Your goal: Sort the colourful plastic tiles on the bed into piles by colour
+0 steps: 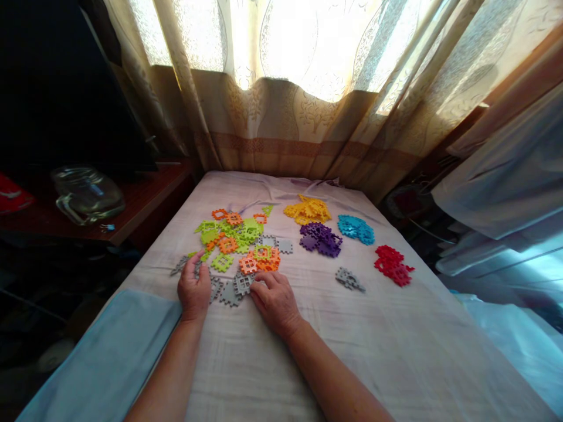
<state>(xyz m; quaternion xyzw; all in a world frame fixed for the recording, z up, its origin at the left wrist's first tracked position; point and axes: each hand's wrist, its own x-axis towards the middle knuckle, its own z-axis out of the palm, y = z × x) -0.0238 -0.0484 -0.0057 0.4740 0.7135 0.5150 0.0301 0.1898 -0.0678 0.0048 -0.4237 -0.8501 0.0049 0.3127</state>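
A gray notched plastic window tile (243, 283) touches the curled fingers of the right hand (278, 302), grip unclear; the left hand's (194, 290) fingers are half-bent, their hold hidden. Around lie mixed green (250, 230), orange and gray tiles, unsorted; rightward, yellow (308, 210), purple (321, 239), blue (356, 228), red (391, 264) and gray heaps (349, 279) sit separated.

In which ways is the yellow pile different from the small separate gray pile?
The yellow pile is bigger; the gray pile is small and low. The yellow pile lies farther from the person, the gray pile nearer. Both are overlapping, toothed flat pieces.
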